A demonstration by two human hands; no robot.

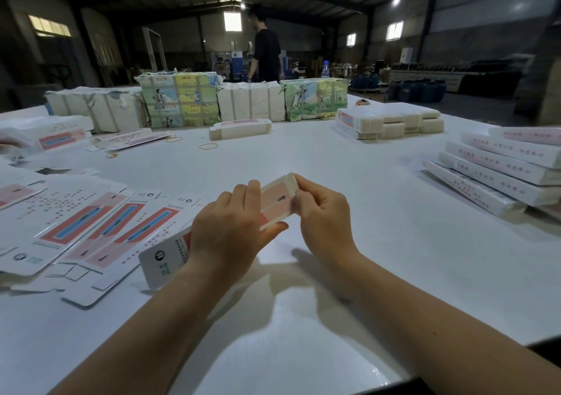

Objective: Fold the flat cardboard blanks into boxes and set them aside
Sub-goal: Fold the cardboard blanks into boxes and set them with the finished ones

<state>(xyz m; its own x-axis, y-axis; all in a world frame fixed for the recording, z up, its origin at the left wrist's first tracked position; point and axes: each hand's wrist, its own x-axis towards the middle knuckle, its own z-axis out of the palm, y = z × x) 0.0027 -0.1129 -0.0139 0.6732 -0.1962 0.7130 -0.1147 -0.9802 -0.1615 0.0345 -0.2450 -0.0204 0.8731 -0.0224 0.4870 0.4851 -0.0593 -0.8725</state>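
Observation:
A long white and pink cardboard box (274, 200) is held above the white table (379, 267), slanting from lower left to upper right. My left hand (227, 227) wraps round its middle, thumb underneath. My right hand (321, 212) pinches the flap at the box's far end. Several flat printed blanks (91, 227) lie fanned out on the table to the left. A pile of folded boxes (504, 170) lies at the right edge.
Wrapped bundles of stock (182, 100) line the far side of the table, with a stack of blanks (391, 120) beside them. Rubber bands (209, 145) lie loose in the middle. A person in black (265, 48) stands beyond the table.

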